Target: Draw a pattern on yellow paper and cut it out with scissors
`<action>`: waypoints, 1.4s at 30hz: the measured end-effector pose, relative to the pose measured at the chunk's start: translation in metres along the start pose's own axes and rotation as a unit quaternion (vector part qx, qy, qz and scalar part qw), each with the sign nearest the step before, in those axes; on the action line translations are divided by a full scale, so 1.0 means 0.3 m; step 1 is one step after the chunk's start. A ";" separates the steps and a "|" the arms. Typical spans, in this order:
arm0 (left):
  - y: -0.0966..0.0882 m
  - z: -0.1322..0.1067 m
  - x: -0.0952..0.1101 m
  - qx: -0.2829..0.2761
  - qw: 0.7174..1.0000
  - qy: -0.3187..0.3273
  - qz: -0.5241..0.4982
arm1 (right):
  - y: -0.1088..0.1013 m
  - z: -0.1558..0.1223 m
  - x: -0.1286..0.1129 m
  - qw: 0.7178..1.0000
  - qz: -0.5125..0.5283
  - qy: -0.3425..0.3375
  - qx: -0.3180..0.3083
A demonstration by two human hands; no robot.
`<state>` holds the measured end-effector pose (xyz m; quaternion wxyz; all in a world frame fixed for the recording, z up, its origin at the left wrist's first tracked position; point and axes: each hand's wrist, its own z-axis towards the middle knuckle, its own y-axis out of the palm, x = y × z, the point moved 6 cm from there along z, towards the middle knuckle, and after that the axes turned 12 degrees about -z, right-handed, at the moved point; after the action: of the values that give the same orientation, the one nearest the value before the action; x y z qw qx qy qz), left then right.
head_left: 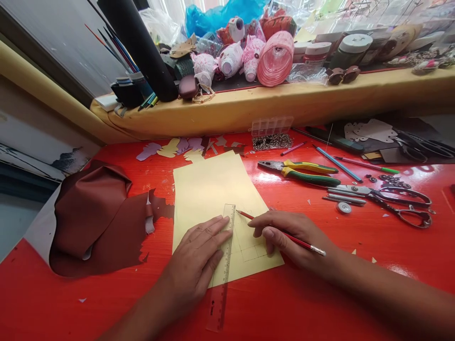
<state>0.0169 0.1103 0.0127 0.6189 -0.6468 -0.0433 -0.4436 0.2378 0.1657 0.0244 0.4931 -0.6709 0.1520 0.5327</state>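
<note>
Paper (209, 189): yellow sheet, lying flat and a little turned on the red table (142, 303), under both hands. I judge it light and rather stiff, like thin card; it could slide on the glossy surface, and a crease would probably remain. Better to take it by an edge, away from the drawn lines (254, 255).
Ruler (222, 282): clear, laid lengthwise on the paper, with its near end passing over the edge onto the table. Probably light, stiff and somewhat slippery; it wants flat pressure at the middle, because one finger alone may let it turn. For lifting, the end beyond the paper seems convenient.
Left hand (201, 253): fingers extended and close together, resting flat across the ruler and the paper, pinching nothing.
Right hand (302, 227): fingers narrowed around the pencil, above the right part of the paper.
Pencil (302, 243): red, slim, surely light; its point is near the far end of the ruler and is likely the fragile part. Whether it touches the paper, I cannot tell.
Left side: brown sheet (103, 222), folded, apparently soft.
Right side: pliers (286, 169) and scissors (364, 190), apart from the paper.
</note>
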 end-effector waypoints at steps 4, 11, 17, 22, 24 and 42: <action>-0.008 0.010 0.012 0.002 1.000 0.014 0.016 | 0.008 0.001 0.004 1.000 0.003 0.003 0.004; -0.010 0.011 0.011 -0.001 0.999 0.020 0.030 | 0.005 0.006 0.000 1.000 -0.009 -0.002 0.009; -0.006 0.008 0.009 -0.002 0.999 0.020 0.031 | 0.006 0.006 -0.002 1.000 -0.021 -0.002 0.010; -0.002 0.009 0.011 -0.005 0.999 0.020 0.035 | 0.006 0.007 -0.006 1.000 -0.024 -0.003 0.001; -0.001 0.009 0.010 -0.006 0.999 0.019 0.034 | 0.006 0.007 -0.005 1.000 -0.022 -0.002 -0.001; -0.003 0.009 0.011 -0.013 0.999 0.008 0.032 | 0.008 0.000 -0.004 0.999 0.014 -0.021 -0.047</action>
<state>0.0195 0.1112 0.0159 0.6243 -0.6524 -0.0120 -0.4296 0.2355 0.1641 0.0242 0.4569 -0.6794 0.1259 0.5602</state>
